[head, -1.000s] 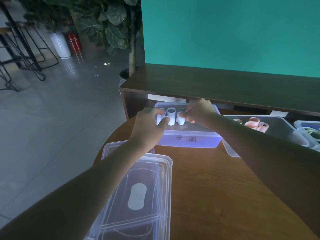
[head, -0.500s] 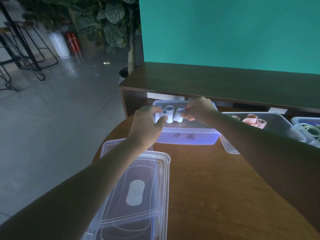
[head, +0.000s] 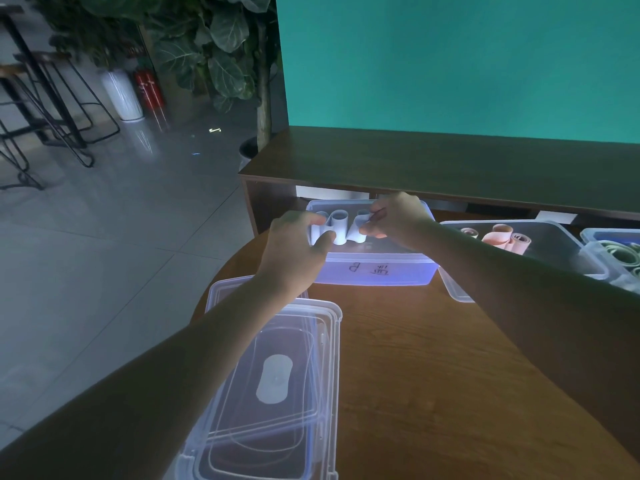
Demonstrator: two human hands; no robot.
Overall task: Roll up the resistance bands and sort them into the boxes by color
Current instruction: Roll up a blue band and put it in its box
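Three pale blue rolled bands (head: 339, 229) stand upright in a row over the left end of a clear box (head: 381, 270) with handwriting on its front wall. My left hand (head: 294, 249) pinches the leftmost roll between thumb and fingers. My right hand (head: 398, 220) pinches the rightmost roll from the other side. The middle roll sits squeezed between them. To the right, a second clear box (head: 460, 292) holds pink rolled bands (head: 502, 239). A third box (head: 595, 237) at the far right holds green bands (head: 623, 252).
Stacked clear lids (head: 273, 386) lie on the round wooden table (head: 415, 375) near me, under my left forearm. A dark wooden bench (head: 450, 164) runs behind the boxes below a teal wall. Tiled floor, a potted plant and stools are off to the left.
Both hands stay on the row of pale blue rolls over the box. The rightmost roll now leans a little more.
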